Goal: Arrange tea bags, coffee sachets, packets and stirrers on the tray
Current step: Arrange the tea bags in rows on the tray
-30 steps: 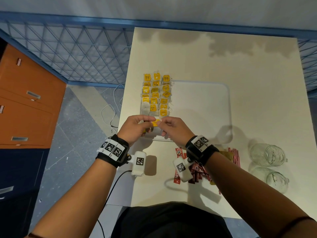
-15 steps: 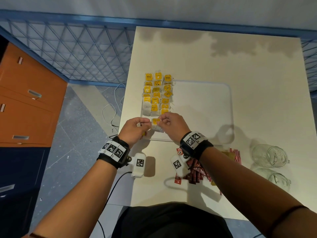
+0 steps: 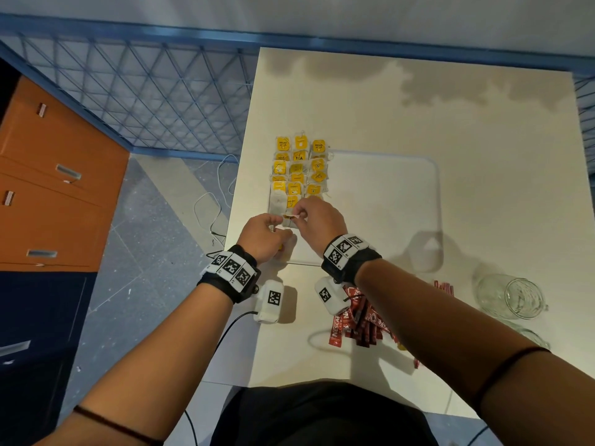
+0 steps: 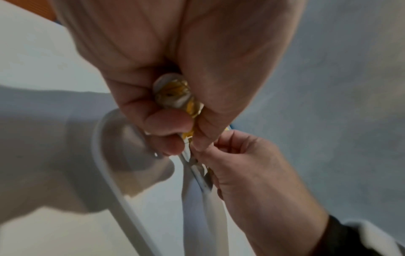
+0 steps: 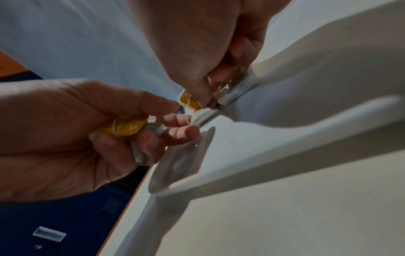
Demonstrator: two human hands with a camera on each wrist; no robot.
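Note:
A white tray (image 3: 386, 201) lies on the cream table, and rows of yellow-tagged tea bags (image 3: 297, 169) fill its left side. My left hand (image 3: 265, 231) hovers over the tray's near left corner, its curled fingers gripping a small bunch of tea bags (image 5: 129, 129), seen too in the left wrist view as tea bags (image 4: 175, 94). Just to its right, my right hand (image 3: 317, 220) pinches one tea bag (image 3: 291, 217) by its yellow tag (image 5: 189, 100), low over the tray beside the last row. Red coffee sachets (image 3: 360, 320) lie in a heap near the table's front edge, under my right forearm.
Two clear glass jars (image 3: 512, 296) lie on the table at the right, near the front edge. A cable hangs off the table's left edge toward the floor. An orange drawer cabinet (image 3: 48, 188) and a blue mesh fence stand to the left.
Both hands have moved forward from the tray's near edge to just behind the last row of tea bags. The right hand now holds its tea bag lower over the tray.

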